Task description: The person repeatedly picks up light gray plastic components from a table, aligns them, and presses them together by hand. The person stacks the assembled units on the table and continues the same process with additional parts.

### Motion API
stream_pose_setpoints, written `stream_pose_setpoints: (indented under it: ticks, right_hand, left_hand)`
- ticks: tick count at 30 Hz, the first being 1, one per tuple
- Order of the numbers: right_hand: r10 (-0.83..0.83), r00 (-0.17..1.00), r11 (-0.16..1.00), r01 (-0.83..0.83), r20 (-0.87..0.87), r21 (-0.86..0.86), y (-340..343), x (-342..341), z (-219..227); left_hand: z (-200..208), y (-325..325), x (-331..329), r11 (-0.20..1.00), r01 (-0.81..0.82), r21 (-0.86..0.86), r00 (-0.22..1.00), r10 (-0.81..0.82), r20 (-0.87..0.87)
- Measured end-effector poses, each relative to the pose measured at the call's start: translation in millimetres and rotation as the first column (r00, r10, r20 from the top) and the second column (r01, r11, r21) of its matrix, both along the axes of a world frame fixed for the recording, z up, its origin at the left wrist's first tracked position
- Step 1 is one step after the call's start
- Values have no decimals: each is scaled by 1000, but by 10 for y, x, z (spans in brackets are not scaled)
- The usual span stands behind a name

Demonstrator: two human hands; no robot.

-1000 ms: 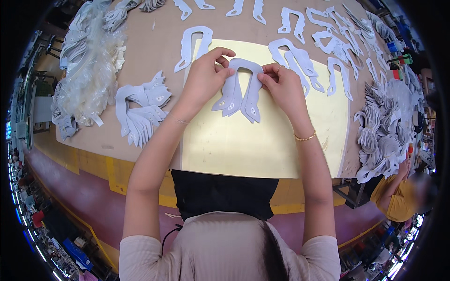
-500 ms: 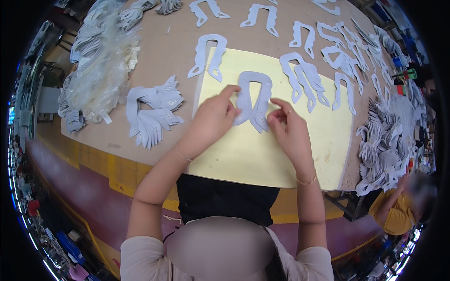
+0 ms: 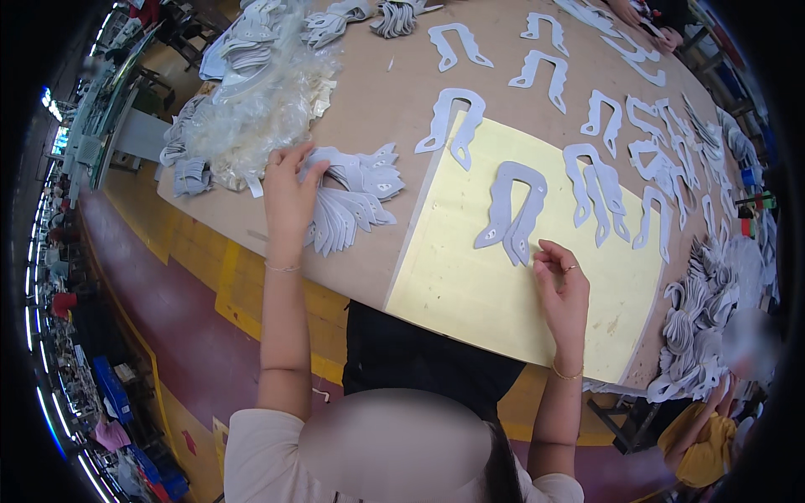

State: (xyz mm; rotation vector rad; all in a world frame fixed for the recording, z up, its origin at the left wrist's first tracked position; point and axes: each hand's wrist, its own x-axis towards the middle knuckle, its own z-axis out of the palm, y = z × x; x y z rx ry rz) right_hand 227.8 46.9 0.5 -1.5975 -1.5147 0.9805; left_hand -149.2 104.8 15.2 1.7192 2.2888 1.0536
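My left grip (image 3: 289,194) is at the fanned stack (image 3: 337,220) on the desk (image 3: 381,105); whether it pinches any, I cannot tell. My right grip (image 3: 542,258) is loose, empty, just beside the grey U-shaped piece (image 3: 501,201) on the yellow sheet (image 3: 453,289). Many look gathered; several loose pieces (image 3: 559,84) lie ungathered.

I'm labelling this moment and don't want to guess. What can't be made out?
In the head view:
Left hand: hides part of the fanned pile and whether its fingers grip it.
Gray stack by the right hand: edges too small to count layers.
Plastic wrap: its crinkles obscure what lies beneath.
Person in yellow: head blurred.
Person across the table: cut off by the top edge.
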Motion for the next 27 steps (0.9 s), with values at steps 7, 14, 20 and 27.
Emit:
stream_pose_setpoints:
  ticks: [7,14,20,27]
  right_hand:
    - [23,1000,998,-23,0,51,-25,-74,45]
    - [24,996,990,-35,83,136,-117,-87,101]
    - [186,980,957,-197,70,214,-229,-348,296]
    - [404,910,884,-362,-93,297,-384,-711,578]
  left_hand:
    - [-159,-114,-61,992,45,117,999,-42,-32]
    - [87,-228,7,943,151,296,988,-131,-85]
    - [432,-507,62,990,103,93,733,-139,666]
    - [744,-1096,706,752,638,167,445,-537,716]
